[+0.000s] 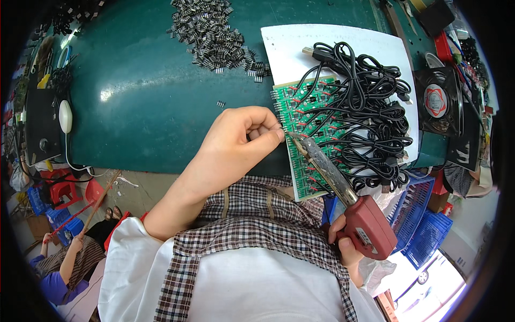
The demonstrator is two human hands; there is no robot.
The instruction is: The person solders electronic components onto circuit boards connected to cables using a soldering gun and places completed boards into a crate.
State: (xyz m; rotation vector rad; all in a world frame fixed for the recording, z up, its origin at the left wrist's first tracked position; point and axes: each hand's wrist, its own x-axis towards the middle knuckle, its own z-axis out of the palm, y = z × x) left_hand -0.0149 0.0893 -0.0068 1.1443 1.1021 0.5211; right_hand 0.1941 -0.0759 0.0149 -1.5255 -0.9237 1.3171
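A green circuit board panel lies at the table's front edge, with small pin headers along its left side and red and black wires joined to it. My left hand is closed in a pinch at that left side; whatever sits between thumb and forefinger is too small to make out. In my right hand is a soldering iron with a dark red handle. Its long grey barrel slants up and left, its tip close to my left fingertips at the board's edge. Coiled black USB cables run from the board to the right.
A white sheet lies under board and cables on the green table. Pin headers are heaped at the back; one loose piece lies apart. A fan stands right, blue crates below. Another person holds a stick at lower left.
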